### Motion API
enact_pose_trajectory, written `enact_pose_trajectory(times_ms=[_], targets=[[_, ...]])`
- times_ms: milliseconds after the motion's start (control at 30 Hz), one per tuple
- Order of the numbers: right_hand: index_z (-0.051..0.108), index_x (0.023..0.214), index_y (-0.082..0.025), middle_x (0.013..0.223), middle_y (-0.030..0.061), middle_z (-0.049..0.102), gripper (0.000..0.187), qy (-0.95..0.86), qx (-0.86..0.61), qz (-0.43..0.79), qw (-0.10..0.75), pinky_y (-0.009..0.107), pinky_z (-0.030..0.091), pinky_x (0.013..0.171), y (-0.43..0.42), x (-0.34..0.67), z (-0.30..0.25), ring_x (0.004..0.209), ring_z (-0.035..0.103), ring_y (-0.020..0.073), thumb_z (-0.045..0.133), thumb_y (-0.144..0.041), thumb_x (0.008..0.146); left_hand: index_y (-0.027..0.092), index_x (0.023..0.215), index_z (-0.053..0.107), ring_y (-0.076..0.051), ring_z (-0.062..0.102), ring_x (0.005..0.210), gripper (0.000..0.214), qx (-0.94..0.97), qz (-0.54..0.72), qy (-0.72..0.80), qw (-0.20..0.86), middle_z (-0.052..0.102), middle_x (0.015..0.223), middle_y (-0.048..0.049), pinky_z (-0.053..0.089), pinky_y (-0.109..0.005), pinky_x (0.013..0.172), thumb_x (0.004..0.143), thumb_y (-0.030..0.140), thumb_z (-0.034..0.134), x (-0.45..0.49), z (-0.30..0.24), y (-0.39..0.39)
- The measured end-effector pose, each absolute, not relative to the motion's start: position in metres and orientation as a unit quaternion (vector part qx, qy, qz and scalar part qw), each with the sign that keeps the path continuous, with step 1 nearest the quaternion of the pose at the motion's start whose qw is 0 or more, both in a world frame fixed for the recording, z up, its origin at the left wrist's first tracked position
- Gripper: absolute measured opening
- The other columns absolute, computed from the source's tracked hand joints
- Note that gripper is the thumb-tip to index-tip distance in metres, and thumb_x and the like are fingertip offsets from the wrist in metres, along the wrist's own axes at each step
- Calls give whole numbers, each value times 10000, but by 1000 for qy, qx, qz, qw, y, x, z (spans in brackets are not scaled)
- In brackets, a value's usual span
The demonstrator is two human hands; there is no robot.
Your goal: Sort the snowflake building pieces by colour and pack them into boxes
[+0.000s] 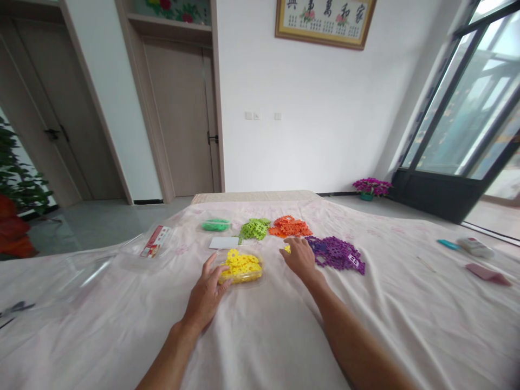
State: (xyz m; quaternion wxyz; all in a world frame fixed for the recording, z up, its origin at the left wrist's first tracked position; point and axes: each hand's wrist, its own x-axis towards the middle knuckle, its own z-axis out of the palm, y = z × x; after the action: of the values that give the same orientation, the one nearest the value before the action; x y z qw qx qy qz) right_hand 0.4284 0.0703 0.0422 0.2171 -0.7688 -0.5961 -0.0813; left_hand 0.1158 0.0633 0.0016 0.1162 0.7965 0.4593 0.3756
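My left hand rests against the left side of a clear plastic tray filled with yellow plastic pieces, its fingers curled along the rim. My right hand lies palm down to the right of the tray, fingers closed over a single yellow piece. Beyond the tray lie a light green pile, an orange pile and a purple pile, which is just right of my right hand. A dark green pile sits in a small clear tray. A white card lies behind the yellow tray.
All of it lies on a pink patterned cloth. A clear lid with a red label lies at the left, scissors at the far left edge. At the right are a teal item, a small pack and a dark red card.
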Motion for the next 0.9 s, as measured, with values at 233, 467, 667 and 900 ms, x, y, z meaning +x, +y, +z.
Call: enact_pose_trajectory(times_ms=[233,467,667,900], targets=[[648,1168,-226,1183,126,592,483,-541,-838,-29,69,372,424,846,68,465,40,1096,546,299,634,-511,778,268,1145,604,-204,583,1173,288,800,373,456,115,279,1540,-65,504,-403,997,943,412,457,116,0,65],[689,1091,-203,1144,138,637,303,-542,-838,-42,41,345,466,796,73,472,37,1021,633,271,473,-292,898,276,1150,599,-198,602,1144,287,800,372,456,116,280,1541,-64,517,-393,971,941,414,457,115,-2,65],[707,1056,-191,1104,156,685,359,-537,-841,-38,51,341,482,789,72,475,44,991,664,255,376,-184,918,272,1143,612,-194,617,1124,289,799,376,455,111,308,1530,-57,523,-368,962,935,409,464,115,1,63],[707,1133,-286,1100,87,717,363,-521,-839,-27,155,298,465,768,67,468,59,1040,653,241,428,-236,905,279,1133,622,-201,615,1128,270,797,383,453,115,334,1512,-58,524,-389,967,929,387,482,115,3,63]])
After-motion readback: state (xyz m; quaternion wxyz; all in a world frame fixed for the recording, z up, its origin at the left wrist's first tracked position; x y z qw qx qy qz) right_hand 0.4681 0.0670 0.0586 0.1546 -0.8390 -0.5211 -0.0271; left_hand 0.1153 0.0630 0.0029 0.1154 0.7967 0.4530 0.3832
